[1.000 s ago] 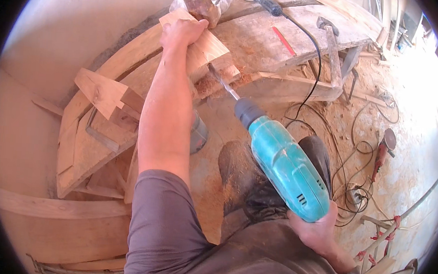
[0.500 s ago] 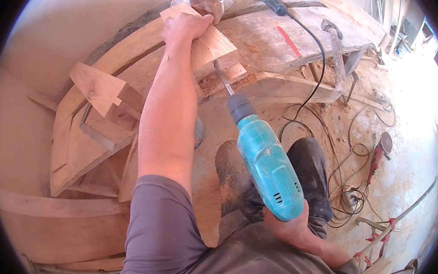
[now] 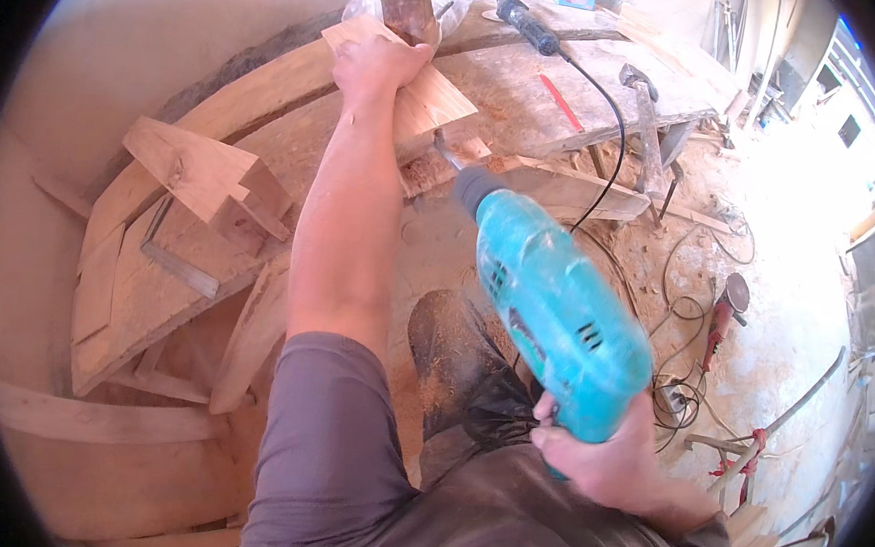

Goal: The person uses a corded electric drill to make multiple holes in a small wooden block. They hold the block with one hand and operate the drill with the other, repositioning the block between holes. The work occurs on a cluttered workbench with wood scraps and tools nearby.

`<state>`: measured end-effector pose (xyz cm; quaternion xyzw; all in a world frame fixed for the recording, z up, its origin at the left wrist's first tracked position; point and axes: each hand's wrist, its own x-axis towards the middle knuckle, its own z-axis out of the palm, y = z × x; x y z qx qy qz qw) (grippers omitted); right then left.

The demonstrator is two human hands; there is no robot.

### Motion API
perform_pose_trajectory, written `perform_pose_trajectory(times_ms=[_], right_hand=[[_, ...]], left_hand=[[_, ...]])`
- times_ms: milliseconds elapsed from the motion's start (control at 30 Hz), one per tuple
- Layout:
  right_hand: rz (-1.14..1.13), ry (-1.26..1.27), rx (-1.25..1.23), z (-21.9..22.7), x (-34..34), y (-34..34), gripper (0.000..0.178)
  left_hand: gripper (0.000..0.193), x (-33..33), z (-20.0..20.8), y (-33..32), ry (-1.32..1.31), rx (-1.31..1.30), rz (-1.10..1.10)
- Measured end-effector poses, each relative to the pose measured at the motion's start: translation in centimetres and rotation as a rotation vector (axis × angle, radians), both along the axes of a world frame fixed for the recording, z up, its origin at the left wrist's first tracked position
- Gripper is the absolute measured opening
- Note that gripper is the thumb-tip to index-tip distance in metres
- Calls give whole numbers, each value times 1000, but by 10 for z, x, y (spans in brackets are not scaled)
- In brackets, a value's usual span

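Note:
My left hand [image 3: 378, 64] is closed over the upper part of a pale wooden block [image 3: 435, 101], holding it on the workbench [image 3: 513, 98]. Low at my right side, my right hand [image 3: 607, 452] is wrapped round the handle of a teal power drill [image 3: 569, 327]. From the drill's dark chuck [image 3: 476, 189] a metal bit [image 3: 447, 152] runs up to the block's near side; its tip is hidden there. Beyond my left hand is a brown wooden lump [image 3: 411, 9] by a clear plastic bag [image 3: 454, 2].
Left on the bench sits a notched wooden piece [image 3: 189, 166]. A red pencil-like stick [image 3: 561, 103], a hammer [image 3: 644, 121] and a black-handled corded tool [image 3: 528, 25] lie to the right. An angle grinder [image 3: 725, 316] and tangled cables [image 3: 679, 389] are on the dusty floor [image 3: 782, 285].
The drill's rear end has swung right and up toward me, its side turning into view, with my right hand following. My left hand keeps its hold on the block. The whole view has shifted slightly.

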<state>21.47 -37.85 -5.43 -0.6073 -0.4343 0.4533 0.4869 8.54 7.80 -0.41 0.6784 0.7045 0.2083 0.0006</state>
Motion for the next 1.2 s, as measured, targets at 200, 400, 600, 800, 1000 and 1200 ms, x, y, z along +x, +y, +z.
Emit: perform_pose_trajectory(times_ms=[200, 400, 600, 800, 1000, 1200], right_hand=[[82, -208, -82, 76, 15, 16, 15], [73, -245, -89, 115, 19, 28, 20], [91, -520, -113, 130, 12, 26, 19], [118, -476, -181, 110, 7, 19, 36], [40, -292, -1, 34, -4, 4, 32], [-4, -60, 27, -39, -3, -3, 32]], left_hand=[[81, -2, 5, -16, -115, -18, -62], [79, -4, 1, -6, -96, -29, -7], [79, -3, 2, -10, -108, -8, -64], [79, -10, 0, -11, -109, 9, -64], [79, -2, 8, -23, -96, -24, -73], [78, -1, 10, -17, -87, -59, -31]])
